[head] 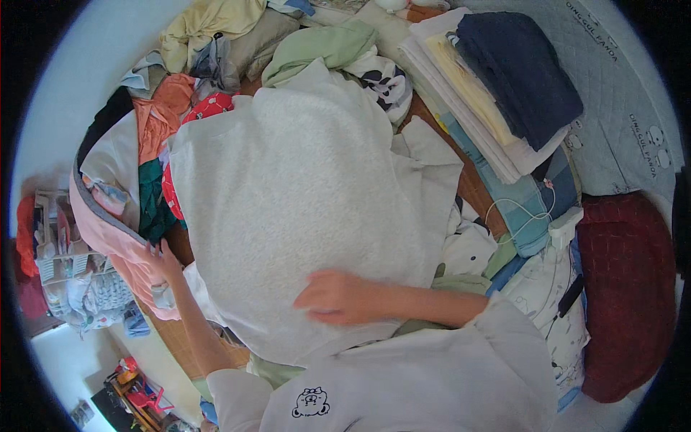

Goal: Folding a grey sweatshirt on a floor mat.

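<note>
Spread before me is a large off-white, fleecy-looking garment or cloth (302, 183), mostly flat, with a folded part at its right side. My right hand (340, 297) is over its lower middle, slightly blurred with curled fingers; whether it pinches the fabric is hidden. At the left, my left hand (162, 263) reaches to a pink garment with a grey edge (116, 235), fingers apart and touching it. Under and beside the off-white cloth, a red patterned cloth (210, 107), a dark green cloth (154, 200) and a black-and-white patterned cloth (386, 81) show partly.
A folded stack with a navy cloth (515, 75) on top lies at the upper right, near a white cable (521, 216). A dark red cushion (629, 297) is at the right. Yellow clothing (213, 29) lies at the back; a basket-like rack (65, 264) stands left.
</note>
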The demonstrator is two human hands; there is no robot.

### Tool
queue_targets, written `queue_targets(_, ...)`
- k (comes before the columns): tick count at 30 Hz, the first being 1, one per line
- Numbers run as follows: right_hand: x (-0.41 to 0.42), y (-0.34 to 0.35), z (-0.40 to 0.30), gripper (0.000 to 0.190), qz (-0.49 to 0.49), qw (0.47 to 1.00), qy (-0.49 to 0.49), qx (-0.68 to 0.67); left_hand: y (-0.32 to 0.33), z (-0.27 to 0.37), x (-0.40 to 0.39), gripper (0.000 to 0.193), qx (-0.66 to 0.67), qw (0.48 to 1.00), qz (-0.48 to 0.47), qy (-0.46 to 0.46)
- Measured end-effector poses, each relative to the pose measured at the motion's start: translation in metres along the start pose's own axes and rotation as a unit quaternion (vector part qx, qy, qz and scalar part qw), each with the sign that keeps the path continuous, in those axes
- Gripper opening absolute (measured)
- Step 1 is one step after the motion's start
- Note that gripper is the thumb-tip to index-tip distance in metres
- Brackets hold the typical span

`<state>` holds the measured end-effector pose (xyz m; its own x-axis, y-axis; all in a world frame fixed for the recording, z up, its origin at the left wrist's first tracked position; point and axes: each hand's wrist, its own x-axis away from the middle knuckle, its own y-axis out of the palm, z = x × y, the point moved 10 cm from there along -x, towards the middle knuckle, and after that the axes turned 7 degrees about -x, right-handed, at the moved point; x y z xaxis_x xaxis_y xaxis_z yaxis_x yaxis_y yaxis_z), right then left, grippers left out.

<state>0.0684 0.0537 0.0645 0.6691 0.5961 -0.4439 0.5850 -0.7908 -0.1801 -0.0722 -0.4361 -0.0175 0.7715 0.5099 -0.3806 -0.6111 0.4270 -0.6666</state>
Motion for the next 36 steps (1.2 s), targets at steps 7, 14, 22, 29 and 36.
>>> queue_targets(7, 0.107, -0.125, 0.024, 0.046, 0.157, 0.94, 0.215, 0.213, 0.121, 0.29, 0.04, 0.042, 0.066, 0.956, -0.155, 0.242)
queue_targets(14, 0.131, -0.1, 0.052, 0.069, 0.095, 0.923, 0.307, 0.212, 0.265, 0.413, 0.122, 0.03, 0.089, 0.875, -0.285, 0.38)
queue_targets(22, 0.142, -0.099, 0.049, 0.074, 0.094, 0.918, 0.337, 0.189, 0.367, 0.47, 0.125, 0.04, -0.154, 0.828, -0.261, 0.471)
queue_targets(29, 0.148, -0.091, 0.047, 0.091, 0.101, 0.902, 0.374, 0.189, 0.429, 0.475, 0.15, 0.04, -0.275, 0.685, -0.326, 0.591)
queue_targets(36, 0.15, -0.094, 0.053, 0.096, 0.084, 0.902, 0.387, 0.175, 0.458, 0.464, 0.133, 0.024, -0.344, 0.693, -0.348, 0.53)
